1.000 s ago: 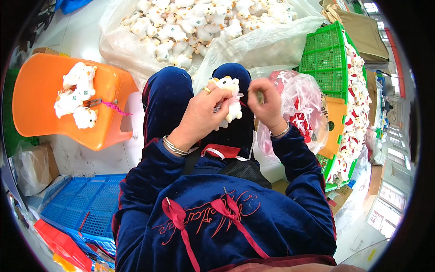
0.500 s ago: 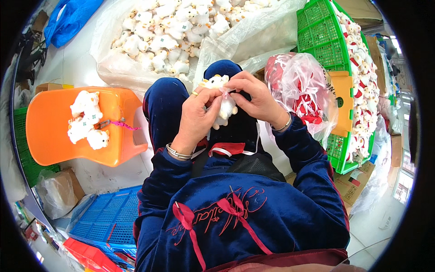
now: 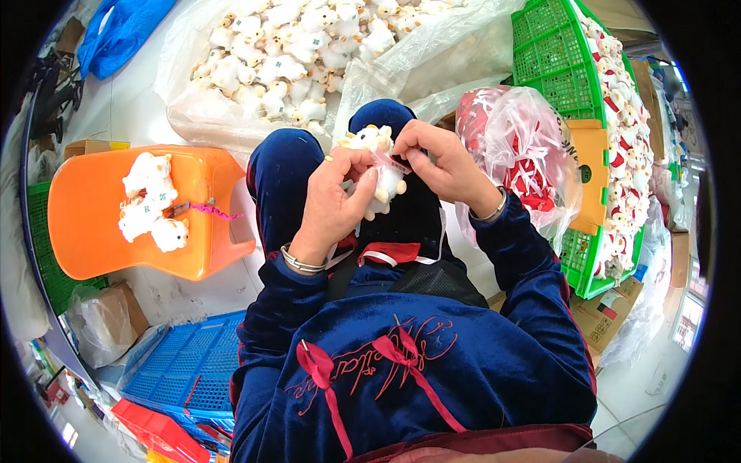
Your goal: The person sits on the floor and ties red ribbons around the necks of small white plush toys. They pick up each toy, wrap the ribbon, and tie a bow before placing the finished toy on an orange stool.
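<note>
We take the orange chair (image 3: pixel 85 208) as the landmark. Beyond it and to its right, we find the large clear sack (image 3: pixel 197 119), filled with white toys (image 3: pixel 282 69) on which we see no red trim. Far to the right of the chair stands the green crate (image 3: pixel 552 46), beside crated toys (image 3: pixel 621 139) that show red pieces among them. Between chair and crate, nearer the crate, sits the translucent bag (image 3: pixel 532 116) of red pieces (image 3: pixel 529 181).

Both hands are to the right of the chair, above the lap. The left hand (image 3: pixel 336 197) is wrapped around the held toy (image 3: pixel 386 181). The right hand (image 3: pixel 448 166) has its fingers drawn narrow beside the toy's neck; we cannot tell whether they grip anything. A small group of white toys (image 3: pixel 147 189) lies on the chair.

At the held toy's neck we see a pinkish ribbon (image 3: pixel 386 160). We judge this unit partly done: the ribbon is in place, but its fastening cannot be confirmed. The crated toys appear finished; those in the sack and on the chair appear untrimmed.
</note>
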